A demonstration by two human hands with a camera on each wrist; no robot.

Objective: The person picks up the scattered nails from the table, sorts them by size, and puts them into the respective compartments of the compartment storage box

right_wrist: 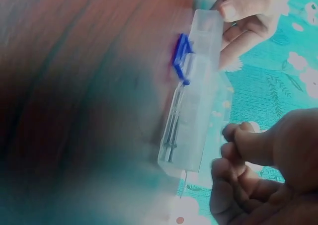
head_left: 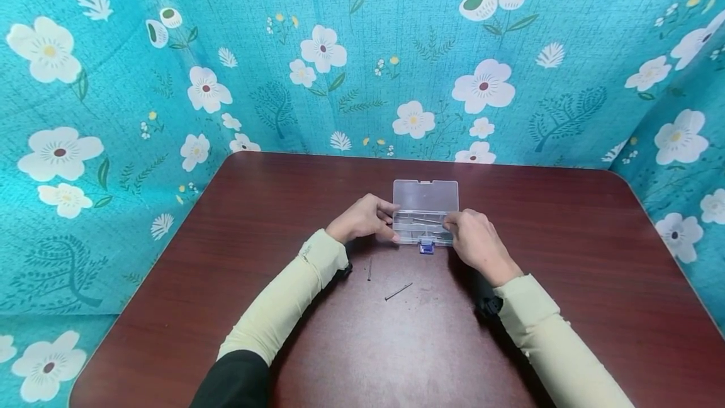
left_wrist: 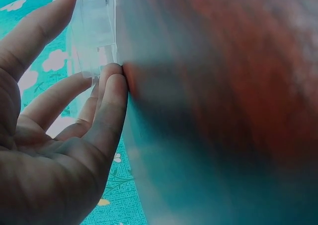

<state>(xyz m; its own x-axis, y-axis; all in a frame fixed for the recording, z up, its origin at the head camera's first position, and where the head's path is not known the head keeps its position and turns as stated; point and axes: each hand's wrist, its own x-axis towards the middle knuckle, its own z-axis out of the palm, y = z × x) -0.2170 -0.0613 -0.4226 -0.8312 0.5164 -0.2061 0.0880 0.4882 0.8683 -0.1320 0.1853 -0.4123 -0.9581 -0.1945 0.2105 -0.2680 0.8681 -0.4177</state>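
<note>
A clear plastic compartment box (head_left: 404, 226) lies on the table with its lid (head_left: 426, 195) raised at the back. Its blue latch (head_left: 427, 247) hangs at the front. My left hand (head_left: 368, 217) holds the box's left end, thumb near the front corner and fingers farther back. My right hand (head_left: 477, 238) is over the right end, thumb and fingertips pinched together at the end of a thin nail (head_left: 427, 221); the fingertips hide the contact. In the right wrist view, more nails (right_wrist: 173, 123) show through the box wall.
Two loose nails lie in front of the box: a short upright-looking one (head_left: 370, 269) and a slanted one (head_left: 398, 291). The dark red-brown table (head_left: 283, 197) ends at a turquoise flowered cloth (head_left: 362, 80) behind and at the sides.
</note>
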